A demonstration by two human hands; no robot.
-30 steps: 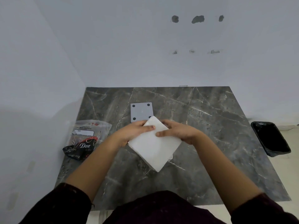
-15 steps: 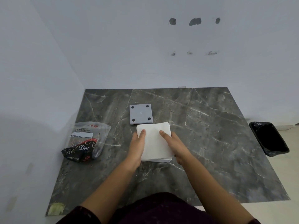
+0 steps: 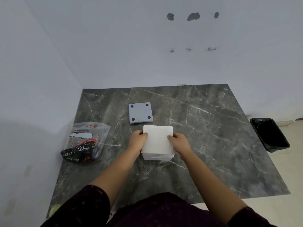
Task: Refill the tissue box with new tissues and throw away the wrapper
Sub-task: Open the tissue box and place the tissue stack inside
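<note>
A: Status on the tissue stack?

B: Flat on the counter, just in front of the grey box part. Left hand and right hand clamp opposite sides, probably squaring the edges so it fits.

A: Wrapper?

B: Empty-looking, lying left. Bin sits off the right edge, likely last.

White tissue stack flat mid-table; crumpled wrapper left.
</note>
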